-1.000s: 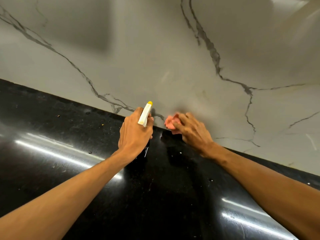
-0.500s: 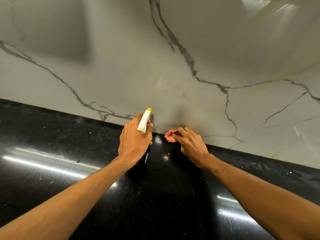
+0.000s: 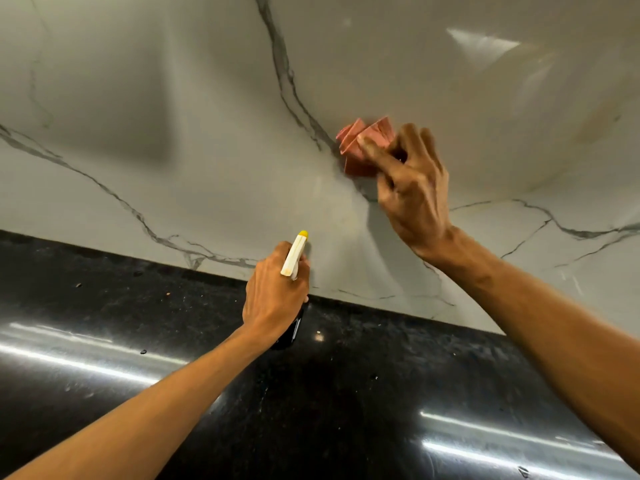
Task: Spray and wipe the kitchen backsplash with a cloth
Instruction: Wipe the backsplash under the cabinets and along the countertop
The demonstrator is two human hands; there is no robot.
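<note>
A white marble backsplash with grey veins fills the upper part of the head view. My right hand presses a folded pink cloth flat against it, well above the counter line. My left hand is wrapped around a spray bottle with a white head and yellow nozzle tip, held low near the foot of the backsplash. The bottle's dark body shows only a little below the hand.
A glossy black stone countertop runs below the backsplash, with small crumbs and droplets on it and bright light streaks. Both of my forearms reach across it.
My right hand has lifted the pink cloth from the base of the backsplash up and to the right on the marble. My left hand has kept hold of the spray bottle, low.
</note>
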